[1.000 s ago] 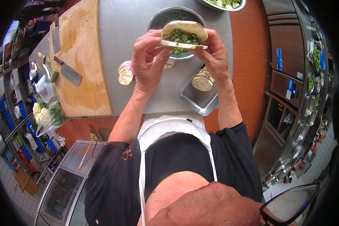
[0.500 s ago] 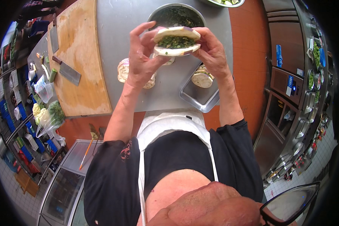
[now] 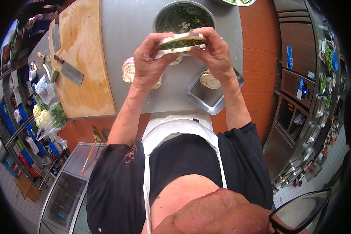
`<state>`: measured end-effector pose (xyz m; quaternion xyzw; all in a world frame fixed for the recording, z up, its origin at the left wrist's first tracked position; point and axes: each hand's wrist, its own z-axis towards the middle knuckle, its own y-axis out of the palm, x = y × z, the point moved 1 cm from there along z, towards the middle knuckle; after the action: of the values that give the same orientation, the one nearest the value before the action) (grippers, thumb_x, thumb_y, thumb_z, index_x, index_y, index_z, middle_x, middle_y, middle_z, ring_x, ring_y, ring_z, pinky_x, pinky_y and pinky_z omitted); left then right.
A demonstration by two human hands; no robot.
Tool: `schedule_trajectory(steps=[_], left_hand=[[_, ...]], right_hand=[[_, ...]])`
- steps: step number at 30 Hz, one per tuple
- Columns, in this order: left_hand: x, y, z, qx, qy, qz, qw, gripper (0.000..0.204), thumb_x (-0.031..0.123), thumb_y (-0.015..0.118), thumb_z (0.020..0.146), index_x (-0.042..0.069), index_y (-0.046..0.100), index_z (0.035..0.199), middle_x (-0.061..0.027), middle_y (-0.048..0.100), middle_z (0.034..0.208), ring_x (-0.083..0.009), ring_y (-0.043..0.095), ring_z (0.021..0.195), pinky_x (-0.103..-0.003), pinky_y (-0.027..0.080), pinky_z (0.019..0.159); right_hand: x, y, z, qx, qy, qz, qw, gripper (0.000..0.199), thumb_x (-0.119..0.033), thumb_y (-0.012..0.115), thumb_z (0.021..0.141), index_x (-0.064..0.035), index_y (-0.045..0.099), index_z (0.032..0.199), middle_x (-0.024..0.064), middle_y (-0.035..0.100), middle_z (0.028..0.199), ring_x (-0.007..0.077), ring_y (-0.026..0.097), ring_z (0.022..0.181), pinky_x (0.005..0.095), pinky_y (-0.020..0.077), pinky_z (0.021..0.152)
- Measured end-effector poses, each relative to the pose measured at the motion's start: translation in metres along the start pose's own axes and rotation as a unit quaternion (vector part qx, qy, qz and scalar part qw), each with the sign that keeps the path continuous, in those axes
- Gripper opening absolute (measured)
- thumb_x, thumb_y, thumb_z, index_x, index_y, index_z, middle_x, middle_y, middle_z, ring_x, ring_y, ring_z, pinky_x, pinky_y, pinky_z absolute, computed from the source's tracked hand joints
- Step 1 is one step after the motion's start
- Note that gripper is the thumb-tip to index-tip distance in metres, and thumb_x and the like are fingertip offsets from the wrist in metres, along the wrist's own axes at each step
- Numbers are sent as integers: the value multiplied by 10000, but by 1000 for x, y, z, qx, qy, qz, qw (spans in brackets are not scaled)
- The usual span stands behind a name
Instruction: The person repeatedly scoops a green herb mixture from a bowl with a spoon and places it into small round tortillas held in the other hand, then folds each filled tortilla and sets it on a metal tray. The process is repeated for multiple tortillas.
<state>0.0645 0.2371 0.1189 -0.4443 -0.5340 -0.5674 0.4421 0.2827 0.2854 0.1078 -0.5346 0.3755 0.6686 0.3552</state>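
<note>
Two pale eggplant slices with purple skin edges and a chopped green filling between them form an eggplant sandwich (image 3: 181, 49). My left hand (image 3: 149, 64) grips its left end and my right hand (image 3: 217, 54) its right end, thumbs below and fingers above. Just beyond is a metal bowl (image 3: 155, 24) of dark green filling (image 3: 183, 17). Loose eggplant slices (image 3: 128, 71) lie on the table by my left hand, which partly covers some of them. Under my right wrist stands a metal tray (image 3: 202, 102) with another filled eggplant sandwich (image 3: 210, 81) in it.
A wooden board (image 3: 85, 46) covers the left of the grey metal table (image 3: 124, 31), with a cleaver (image 3: 71, 73) on it. Bagged vegetables (image 3: 52, 117) sit at its left edge. A bowl of cut green pieces (image 3: 241, 2) stands at the far right.
Both hands have pressed the eggplant slices closer together, so the sandwich looks thinner and less filling shows. My right hand has shifted slightly to the left.
</note>
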Motion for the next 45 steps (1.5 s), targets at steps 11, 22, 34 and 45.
schedule_trajectory(steps=[11, 22, 34, 45], left_hand=[[5, -4, -6, -19, 16, 29, 999, 522, -3, 855, 966, 34, 634, 1438, -92, 689, 1427, -184, 699, 1277, -357, 621, 1098], [10, -6, -10, 48, 285, 264, 920, 424, 89, 960, 849, 131, 805, 1241, -142, 513, 1565, -329, 605, 1433, -479, 642, 1094], [17, 8, -1, 28, 278, 221, 934, 498, 21, 925, 866, 121, 770, 1329, -136, 630, 1506, -299, 617, 1425, -440, 598, 1114], [7, 5, -22, -42, -33, 96, 994, 351, 20, 856, 968, 25, 736, 1298, -45, 782, 1196, -136, 738, 1136, -308, 601, 1022]], right_hand=[[-5, 6, -3, 20, -5, 4, 1000, 394, 3, 829, 992, -53, 688, 1355, 13, 735, 1163, 102, 721, 1122, 288, 635, 978], [-8, 5, -8, -7, -44, 1, 999, 397, 30, 798, 1000, -26, 676, 1374, 73, 685, 1335, 158, 673, 1215, 321, 601, 1047], [-14, 5, -6, 16, -73, -77, 994, 349, -8, 849, 960, -48, 743, 1291, 54, 747, 1194, 148, 734, 1061, 299, 638, 867], [-16, 8, -31, 52, -65, -155, 984, 335, -18, 860, 917, -74, 777, 1237, 38, 777, 1157, 179, 738, 1066, 328, 592, 946]])
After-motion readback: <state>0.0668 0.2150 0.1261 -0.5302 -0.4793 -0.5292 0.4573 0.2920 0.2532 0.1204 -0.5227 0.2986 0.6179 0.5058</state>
